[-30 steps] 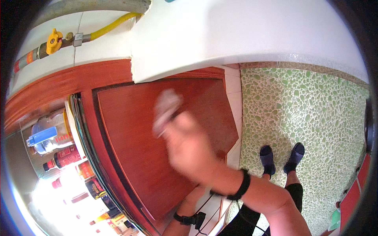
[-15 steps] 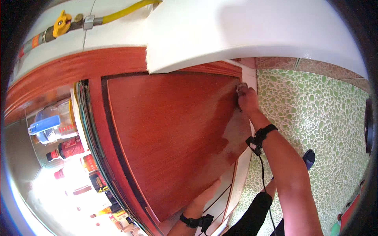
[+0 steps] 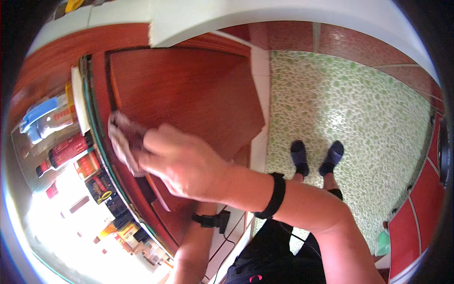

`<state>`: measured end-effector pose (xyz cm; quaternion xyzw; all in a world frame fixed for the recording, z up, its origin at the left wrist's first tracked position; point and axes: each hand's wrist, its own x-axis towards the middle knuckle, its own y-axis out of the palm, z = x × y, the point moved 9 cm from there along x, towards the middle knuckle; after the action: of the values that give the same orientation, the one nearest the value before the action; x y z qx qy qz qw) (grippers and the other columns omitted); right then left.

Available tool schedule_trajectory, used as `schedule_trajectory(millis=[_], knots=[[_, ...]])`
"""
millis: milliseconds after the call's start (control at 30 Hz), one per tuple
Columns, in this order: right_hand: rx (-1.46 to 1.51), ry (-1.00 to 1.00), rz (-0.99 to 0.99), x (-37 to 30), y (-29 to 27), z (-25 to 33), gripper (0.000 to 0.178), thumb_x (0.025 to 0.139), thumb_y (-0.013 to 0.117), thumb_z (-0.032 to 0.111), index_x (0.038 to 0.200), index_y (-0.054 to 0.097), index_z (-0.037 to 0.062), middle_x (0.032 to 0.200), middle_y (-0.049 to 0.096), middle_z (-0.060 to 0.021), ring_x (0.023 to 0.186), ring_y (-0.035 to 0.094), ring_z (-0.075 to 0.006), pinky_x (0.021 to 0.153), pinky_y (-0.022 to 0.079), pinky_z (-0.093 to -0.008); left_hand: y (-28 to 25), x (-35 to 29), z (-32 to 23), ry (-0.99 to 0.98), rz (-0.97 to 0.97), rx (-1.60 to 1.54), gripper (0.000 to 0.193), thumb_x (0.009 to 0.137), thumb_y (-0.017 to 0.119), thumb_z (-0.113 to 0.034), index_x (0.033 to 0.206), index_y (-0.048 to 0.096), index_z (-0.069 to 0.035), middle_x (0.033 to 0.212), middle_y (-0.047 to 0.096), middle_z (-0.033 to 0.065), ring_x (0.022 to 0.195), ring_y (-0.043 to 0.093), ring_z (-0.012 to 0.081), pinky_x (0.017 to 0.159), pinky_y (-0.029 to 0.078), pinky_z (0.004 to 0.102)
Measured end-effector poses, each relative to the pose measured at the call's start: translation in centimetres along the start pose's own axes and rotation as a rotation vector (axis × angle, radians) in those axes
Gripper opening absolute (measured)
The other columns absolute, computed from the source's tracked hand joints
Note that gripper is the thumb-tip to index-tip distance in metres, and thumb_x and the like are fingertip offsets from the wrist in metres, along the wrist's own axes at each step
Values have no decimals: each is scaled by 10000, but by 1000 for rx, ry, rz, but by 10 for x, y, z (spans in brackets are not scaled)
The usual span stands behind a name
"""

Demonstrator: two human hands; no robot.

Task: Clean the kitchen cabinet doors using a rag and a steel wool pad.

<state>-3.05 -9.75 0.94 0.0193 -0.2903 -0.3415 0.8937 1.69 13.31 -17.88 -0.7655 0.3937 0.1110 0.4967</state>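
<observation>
My right hand (image 3: 182, 163) is closed around a crumpled greyish-white cloth (image 3: 122, 144). It is held at the left edge of a reddish-brown wooden cabinet door (image 3: 189, 94), near the red frame (image 3: 100, 90); motion blurs the hand slightly. Whether the cloth touches the wood I cannot tell. Below my right forearm, the back of my left hand (image 3: 206, 208) shows in a small part by the door's lower edge. Its fingers are hidden behind my right hand and wrist. Black straps with cables sit on both wrists.
Left of the frame, a bright glass-edged countertop carries a blue-handled clear jug (image 3: 49, 118), a red-labelled bottle (image 3: 68, 151) and several other containers. A white curved surface (image 3: 227, 14) spans the top. My slippered feet stand on a green pebble-patterned floor (image 3: 369, 128); a green bottle (image 3: 383, 242) is at lower right.
My right hand has moved with the cloth from the door's far right corner to its left edge. My left hand has shifted left, and the view has turned toward my feet.
</observation>
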Motion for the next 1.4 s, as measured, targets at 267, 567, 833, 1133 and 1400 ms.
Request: schedule_trajectory(millis=[267, 567, 833, 1133, 1400], knots=[[19, 77, 188, -127, 1, 11, 175, 881, 631, 79, 1045, 687, 58, 978, 560, -109, 885, 607, -313, 708, 553, -461, -18, -21, -40, 329, -13, 498, 544, 979, 664, -370, 1407, 601, -40, 1470, 587, 142, 1346, 533, 307, 1176, 379, 435], [141, 1217, -624, -321, -100, -190, 123, 1011, 614, 97, 1015, 686, -4, 802, 666, -149, 638, 646, -280, 587, 512, -392, 20, -20, -97, 145, 8, 246, 568, 946, 750, -316, 1396, 606, -1, 1461, 596, 144, 1317, 551, 301, 1161, 391, 414], [886, 1296, -1053, -338, -120, -277, 195, 1049, 597, 173, 912, 633, 38, 728, 635, -98, 567, 600, -237, 548, 517, -383, 49, -18, -129, 165, -39, -157, 530, 926, 787, -217, 1379, 620, 1, 1395, 631, 139, 1237, 601, 271, 1079, 467, 372], [904, 1334, -1117, -333, -107, -267, 94, 1003, 638, 82, 935, 632, 16, 722, 624, -112, 531, 560, -211, 474, 448, -388, 47, -10, -127, 161, -24, -34, 451, 915, 789, -205, 1299, 657, -9, 1305, 678, 122, 1170, 639, 268, 1018, 505, 385], [766, 1274, -1094, -280, -80, -182, 103, 989, 574, 78, 1022, 599, 173, 770, 596, 23, 566, 538, -94, 439, 309, -240, 41, -11, -134, 297, -54, 104, 519, 877, 821, -267, 1333, 660, -79, 1301, 687, 118, 1191, 635, 281, 1058, 476, 449]])
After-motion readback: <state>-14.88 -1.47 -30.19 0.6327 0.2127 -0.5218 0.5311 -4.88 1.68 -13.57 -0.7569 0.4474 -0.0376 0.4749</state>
